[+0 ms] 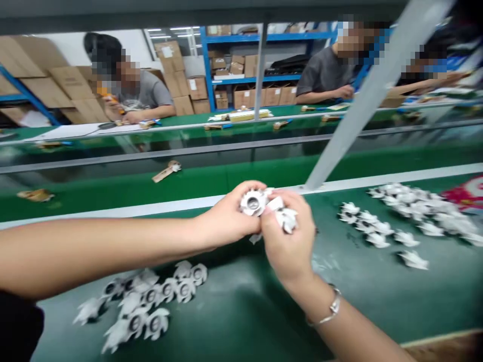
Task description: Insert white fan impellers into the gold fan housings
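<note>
I am holding a toothed white wheel (252, 202) with a round grey hub, up just over the far edge of the green tabletop (241, 317). My left hand (226, 216) is gripping it, with the fingers (256, 187) curling around its rim. My right hand (289, 241) is pressing in beside it, its fingers (290, 206) pinching some white pieces (286, 219) against the wheel; I cannot tell exactly how they meet. A silver bracelet (331, 306) is circling my right wrist.

Below my left forearm, a cluster of white toothed parts (151, 296) is lying on the tabletop, and a larger scatter of them (400, 216) is spreading toward the right edge. A red and white packet (466, 193) is sitting at that edge.

Past the far edge, a second green belt (226, 178) is carrying cardboard strips (166, 171). A grey post (362, 85) is slanting up across my view. Two co-workers in grey T-shirts, one (139, 93) on the left and one (324, 75) on the right, are working at a farther bench, in front of blue shelving (241, 65) stacked with cartons.
</note>
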Demonstrator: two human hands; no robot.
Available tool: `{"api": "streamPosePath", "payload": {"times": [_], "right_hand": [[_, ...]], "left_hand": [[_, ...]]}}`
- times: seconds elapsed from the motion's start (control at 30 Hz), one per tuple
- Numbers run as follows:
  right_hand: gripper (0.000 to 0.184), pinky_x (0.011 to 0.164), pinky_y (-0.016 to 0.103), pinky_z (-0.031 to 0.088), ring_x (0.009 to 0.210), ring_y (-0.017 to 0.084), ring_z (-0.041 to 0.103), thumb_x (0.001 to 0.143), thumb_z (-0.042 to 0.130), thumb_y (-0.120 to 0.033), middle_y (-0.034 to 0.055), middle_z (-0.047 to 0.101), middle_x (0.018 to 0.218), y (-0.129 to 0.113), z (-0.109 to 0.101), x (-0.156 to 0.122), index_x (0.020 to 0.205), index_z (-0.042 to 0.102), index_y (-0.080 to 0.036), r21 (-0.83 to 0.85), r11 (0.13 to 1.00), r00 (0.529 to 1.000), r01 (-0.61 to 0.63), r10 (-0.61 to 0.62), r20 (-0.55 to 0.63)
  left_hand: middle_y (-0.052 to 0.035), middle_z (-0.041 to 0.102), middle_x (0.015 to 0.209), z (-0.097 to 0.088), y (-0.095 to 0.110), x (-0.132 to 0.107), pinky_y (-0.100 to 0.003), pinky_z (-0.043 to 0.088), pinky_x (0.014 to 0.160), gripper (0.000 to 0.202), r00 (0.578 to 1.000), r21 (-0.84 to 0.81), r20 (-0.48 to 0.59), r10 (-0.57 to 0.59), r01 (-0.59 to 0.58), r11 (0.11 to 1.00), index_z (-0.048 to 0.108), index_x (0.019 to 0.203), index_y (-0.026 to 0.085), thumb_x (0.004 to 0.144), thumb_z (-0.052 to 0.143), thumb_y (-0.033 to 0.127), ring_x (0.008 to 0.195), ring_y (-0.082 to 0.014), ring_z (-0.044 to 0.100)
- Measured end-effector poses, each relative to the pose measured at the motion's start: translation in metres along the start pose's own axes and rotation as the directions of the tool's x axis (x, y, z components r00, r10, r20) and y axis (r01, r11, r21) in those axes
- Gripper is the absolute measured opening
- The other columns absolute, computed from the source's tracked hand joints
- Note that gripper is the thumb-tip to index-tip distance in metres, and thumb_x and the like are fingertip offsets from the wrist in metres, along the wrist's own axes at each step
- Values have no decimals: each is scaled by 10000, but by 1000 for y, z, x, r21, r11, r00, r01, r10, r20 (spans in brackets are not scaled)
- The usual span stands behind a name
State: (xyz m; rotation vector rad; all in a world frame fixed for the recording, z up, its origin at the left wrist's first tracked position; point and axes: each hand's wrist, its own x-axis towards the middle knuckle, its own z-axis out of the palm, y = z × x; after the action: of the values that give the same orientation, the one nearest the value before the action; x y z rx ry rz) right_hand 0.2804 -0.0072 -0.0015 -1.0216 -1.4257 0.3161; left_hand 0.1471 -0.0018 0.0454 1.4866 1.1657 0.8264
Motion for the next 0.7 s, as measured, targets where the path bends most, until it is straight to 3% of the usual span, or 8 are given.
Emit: {"api": "streamPosePath", "payload": {"times": [0.13, 0.17, 0.23, 0.3, 0.4, 0.5, 0.57, 0.7], "right_hand": [[48, 775, 370, 578, 853, 227, 685, 814, 618, -207, 64, 694, 906, -10, 64, -53, 856, 640, -215, 135, 986, 941, -102, 51, 335], [44, 750, 343, 581, 831, 213, 689, 813, 630, -206, 55, 697, 896, -10, 72, -59, 855, 640, -216, 154, 982, 914, -108, 38, 404], [87, 747, 317, 584, 835, 197, 696, 829, 642, -214, 45, 706, 918, -7, 80, -63, 916, 644, -222, 173, 979, 860, -107, 4, 511], [157, 792, 321, 588, 899, 195, 705, 884, 600, -220, 53, 717, 981, -2, 80, -60, 1039, 626, -230, 172, 980, 816, -97, -20, 577], [250, 942, 389, 553, 1099, 222, 667, 923, 562, -224, 91, 688, 1172, 5, 73, -52, 1172, 583, -246, 140, 989, 773, -51, -50, 633], [384, 1064, 529, 451, 1308, 310, 522, 889, 634, -236, 141, 570, 1389, 7, 59, -47, 1269, 582, -256, 36, 999, 737, 20, -39, 675], [443, 1050, 587, 442, 1346, 354, 473, 894, 643, -252, 164, 518, 1452, 6, 48, -46, 1332, 571, -257, -93, 992, 698, 88, 5, 717], [176, 928, 486, 557, 1151, 300, 630, 936, 578, -251, 120, 655, 1244, 2, 34, -46, 1070, 692, -257, -236, 956, 629, 173, 78, 774]], "left_hand": [[-44, 698, 879, -69, -46, -62, -318, 569, 657, 512, 981, 223, 25, -195, 184, 957, 515, 1230, 161, 751, 667, 259, 725, -195, 670], [-47, 709, 886, -82, -51, -70, -354, 578, 691, 502, 978, 284, 40, -205, 186, 941, 558, 1219, 177, 747, 692, 284, 745, -216, 680], [-71, 720, 1056, -105, -57, -81, -456, 550, 893, 526, 982, 398, 61, -179, 141, 907, 625, 1223, 234, 727, 754, 350, 979, -291, 678], [-94, 648, 1298, -125, -62, -87, -537, 398, 1104, 601, 989, 485, 74, -128, 76, 871, 634, 1281, 271, 719, 786, 423, 1274, -359, 533], [-95, 447, 1541, -153, -73, -94, -536, 247, 1209, 688, 991, 556, 107, -78, 6, 831, 553, 1409, 298, 773, 757, 461, 1455, -361, 329], [-53, 362, 1599, -173, -88, -102, -488, 287, 1207, 591, 984, 576, 170, -55, -54, 815, 513, 1438, 356, 874, 666, 441, 1468, -320, 328], [-48, 420, 1560, -180, -94, -106, -455, 363, 1169, 521, 973, 587, 228, -41, -104, 803, 539, 1409, 366, 901, 639, 421, 1427, -298, 401], [-84, 552, 1436, -178, -94, -105, -449, 465, 1081, 546, 976, 636, 216, 2, -142, 758, 508, 1422, 309, 897, 638, 381, 1322, -285, 520]]}}
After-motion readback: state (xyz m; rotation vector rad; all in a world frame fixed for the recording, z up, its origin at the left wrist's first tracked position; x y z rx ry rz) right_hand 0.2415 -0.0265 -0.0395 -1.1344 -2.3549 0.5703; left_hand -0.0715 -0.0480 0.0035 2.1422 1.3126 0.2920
